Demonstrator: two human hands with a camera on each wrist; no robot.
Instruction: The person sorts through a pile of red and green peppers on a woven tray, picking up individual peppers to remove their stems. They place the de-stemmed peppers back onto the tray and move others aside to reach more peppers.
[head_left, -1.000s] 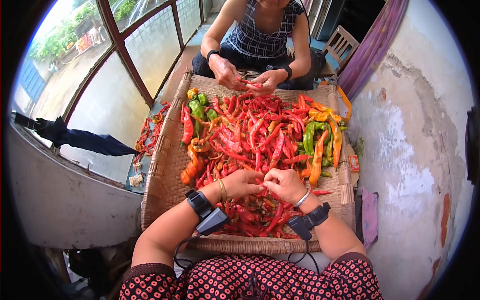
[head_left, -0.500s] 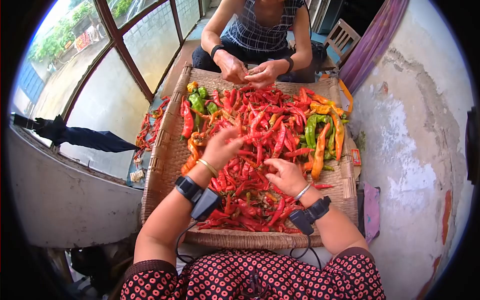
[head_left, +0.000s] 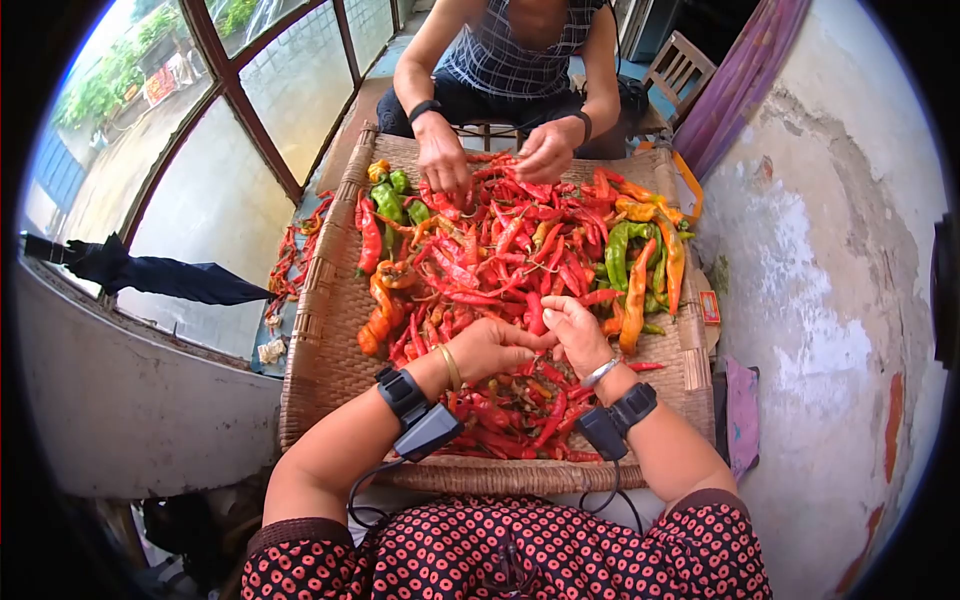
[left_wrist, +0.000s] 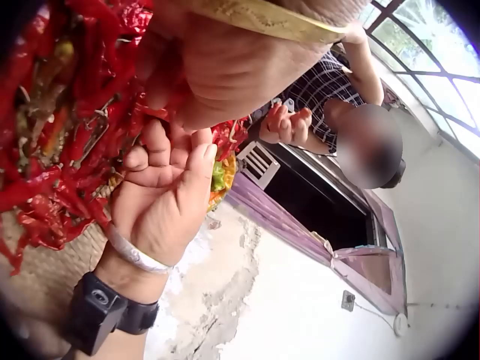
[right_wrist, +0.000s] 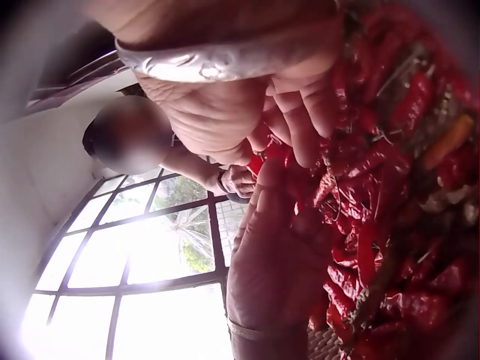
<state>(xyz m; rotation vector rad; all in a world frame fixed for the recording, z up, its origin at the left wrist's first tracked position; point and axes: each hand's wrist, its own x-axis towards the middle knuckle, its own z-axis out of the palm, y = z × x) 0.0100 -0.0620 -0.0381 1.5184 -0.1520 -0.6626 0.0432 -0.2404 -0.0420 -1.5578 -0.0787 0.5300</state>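
In the middle of the head view my two hands meet over a heap of red chili peppers [head_left: 500, 415]. A plump red chili pepper [head_left: 536, 313] stands up between them. My left hand [head_left: 495, 348], with a gold bangle, pinches it from the left, fingertips close to the other hand's. From the other side my right hand [head_left: 580, 338], wearing a silver bangle, holds it with curled fingers. In the right wrist view a bit of the red pepper [right_wrist: 257, 163] shows where the fingertips come together; the fingers hide the rest.
The peppers lie on a woven tray [head_left: 325, 330]. Green peppers [head_left: 390, 203] sit at its far left, orange ones [head_left: 636, 300] along the right. Across the tray another person's hands [head_left: 443, 160] reach into the heap. A folded umbrella [head_left: 190, 277] sticks out at left.
My hands parted half a second ago, the left reaching forward over the heap; now they are together again with a pepper between them. The other person's hands have moved apart and lowered to the peppers.
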